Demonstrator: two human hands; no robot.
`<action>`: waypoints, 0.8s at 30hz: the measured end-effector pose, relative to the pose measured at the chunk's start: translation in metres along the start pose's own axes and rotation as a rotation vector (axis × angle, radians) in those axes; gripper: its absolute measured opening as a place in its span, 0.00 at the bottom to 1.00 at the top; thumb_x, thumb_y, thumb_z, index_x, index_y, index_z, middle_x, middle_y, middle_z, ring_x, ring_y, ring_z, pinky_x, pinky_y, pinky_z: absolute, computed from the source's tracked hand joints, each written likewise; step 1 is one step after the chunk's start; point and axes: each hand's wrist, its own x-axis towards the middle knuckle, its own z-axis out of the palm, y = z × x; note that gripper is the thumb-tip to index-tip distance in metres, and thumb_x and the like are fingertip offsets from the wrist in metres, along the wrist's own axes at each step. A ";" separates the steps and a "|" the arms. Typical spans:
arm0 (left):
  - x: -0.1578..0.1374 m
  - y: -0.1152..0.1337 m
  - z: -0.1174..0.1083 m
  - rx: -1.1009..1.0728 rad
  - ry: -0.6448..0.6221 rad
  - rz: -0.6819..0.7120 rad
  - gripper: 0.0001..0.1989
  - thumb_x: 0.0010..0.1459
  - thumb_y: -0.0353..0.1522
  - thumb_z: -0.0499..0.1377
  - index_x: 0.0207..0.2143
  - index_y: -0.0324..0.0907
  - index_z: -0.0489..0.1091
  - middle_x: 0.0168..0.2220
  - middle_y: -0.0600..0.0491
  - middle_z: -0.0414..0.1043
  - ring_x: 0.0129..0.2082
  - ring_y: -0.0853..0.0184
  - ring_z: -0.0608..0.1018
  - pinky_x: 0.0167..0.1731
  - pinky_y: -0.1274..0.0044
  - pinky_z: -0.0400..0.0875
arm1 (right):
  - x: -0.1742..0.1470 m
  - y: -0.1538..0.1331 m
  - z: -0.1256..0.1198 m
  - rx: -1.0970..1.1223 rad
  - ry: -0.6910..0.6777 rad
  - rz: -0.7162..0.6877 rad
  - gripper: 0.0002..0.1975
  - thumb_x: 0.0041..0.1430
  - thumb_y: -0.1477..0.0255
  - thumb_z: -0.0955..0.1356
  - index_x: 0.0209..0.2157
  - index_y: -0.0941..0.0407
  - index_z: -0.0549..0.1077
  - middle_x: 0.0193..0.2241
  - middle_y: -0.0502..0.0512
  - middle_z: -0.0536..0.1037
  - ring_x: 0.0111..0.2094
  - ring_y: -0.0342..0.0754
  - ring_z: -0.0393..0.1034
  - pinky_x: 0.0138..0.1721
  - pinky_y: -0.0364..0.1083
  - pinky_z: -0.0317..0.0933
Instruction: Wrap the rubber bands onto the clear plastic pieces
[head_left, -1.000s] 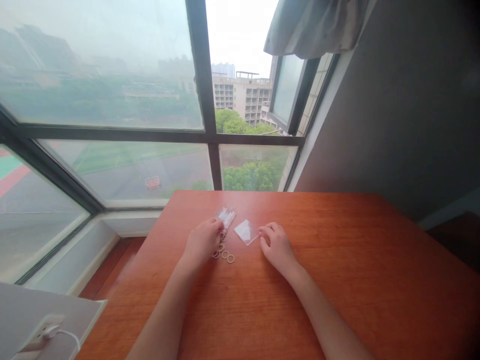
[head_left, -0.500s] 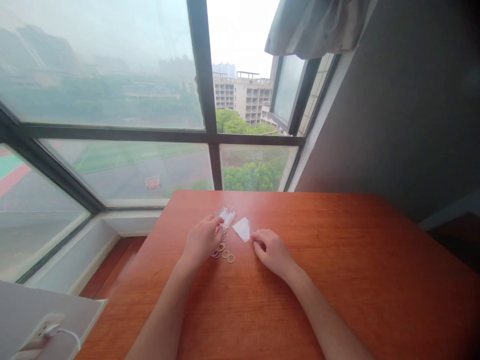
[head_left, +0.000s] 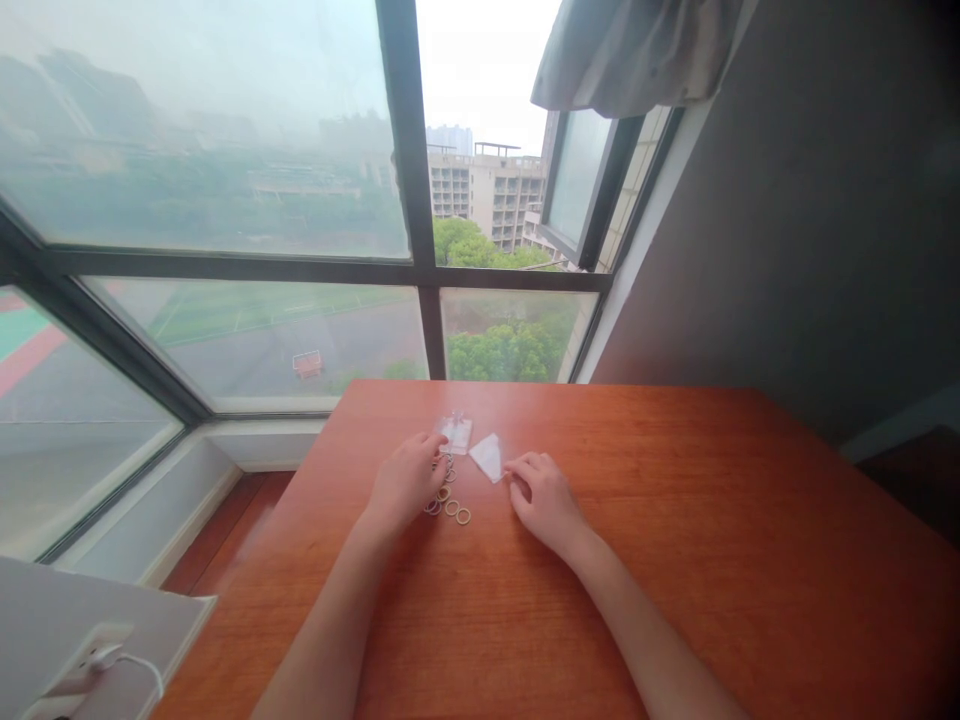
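A small clear plastic packet (head_left: 457,434) with whitish contents lies near the table's far edge. The fingertips of my left hand (head_left: 409,475) are closed at its left side, pinching or pressing its edge. Beside it is a thin white piece, perhaps folded paper (head_left: 487,457). My right hand (head_left: 545,498) has thumb and forefinger pinched at its right corner. Several pale rings (head_left: 451,508) lie loose on the wood, just right of and below my left hand. Some of them are partly hidden behind that hand.
The reddish-brown wooden table (head_left: 720,540) reaches toward a large window (head_left: 247,270) with a dark frame. To the right rises a grey wall (head_left: 787,240). At lower left, a white plug and cable (head_left: 112,658) sit in a wall socket.
The clear packet has turned slightly and lies straighter. The white piece has shifted a little to the right together with my right hand. My left hand has barely moved.
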 end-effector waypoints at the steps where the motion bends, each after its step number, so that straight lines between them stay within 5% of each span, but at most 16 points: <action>1: 0.000 0.001 -0.001 -0.003 -0.006 -0.001 0.15 0.58 0.32 0.50 0.46 0.43 0.70 0.42 0.49 0.74 0.39 0.63 0.76 0.34 0.77 0.66 | 0.000 -0.001 0.000 0.005 -0.001 -0.013 0.12 0.56 0.79 0.64 0.41 0.53 0.74 0.38 0.55 0.74 0.41 0.50 0.64 0.45 0.49 0.61; 6: -0.002 0.005 -0.014 -0.019 -0.042 -0.041 0.14 0.57 0.32 0.52 0.45 0.44 0.69 0.40 0.50 0.75 0.35 0.65 0.76 0.30 0.78 0.63 | 0.001 -0.003 -0.002 0.034 0.005 -0.048 0.12 0.57 0.78 0.64 0.41 0.53 0.74 0.40 0.55 0.74 0.43 0.50 0.64 0.46 0.49 0.60; 9: -0.004 0.004 -0.024 -0.003 -0.042 -0.071 0.09 0.56 0.34 0.52 0.36 0.44 0.70 0.34 0.53 0.76 0.31 0.66 0.75 0.27 0.79 0.60 | 0.000 -0.009 -0.006 0.076 -0.037 -0.061 0.10 0.57 0.79 0.64 0.39 0.55 0.74 0.37 0.55 0.75 0.40 0.48 0.66 0.43 0.46 0.61; 15: -0.008 -0.008 -0.033 -0.116 -0.287 -0.072 0.12 0.55 0.39 0.53 0.26 0.44 0.71 0.26 0.56 0.76 0.26 0.68 0.74 0.24 0.80 0.56 | -0.009 -0.038 -0.005 0.140 -0.301 -0.361 0.09 0.52 0.80 0.65 0.31 0.54 0.74 0.30 0.50 0.75 0.35 0.45 0.65 0.40 0.44 0.60; 24: -0.012 -0.013 -0.032 -0.217 -0.381 -0.105 0.13 0.54 0.40 0.53 0.25 0.42 0.70 0.24 0.54 0.75 0.24 0.67 0.74 0.23 0.80 0.58 | -0.009 -0.045 -0.001 0.082 -0.220 -0.316 0.22 0.54 0.77 0.65 0.52 0.53 0.67 0.54 0.56 0.68 0.55 0.51 0.59 0.55 0.52 0.54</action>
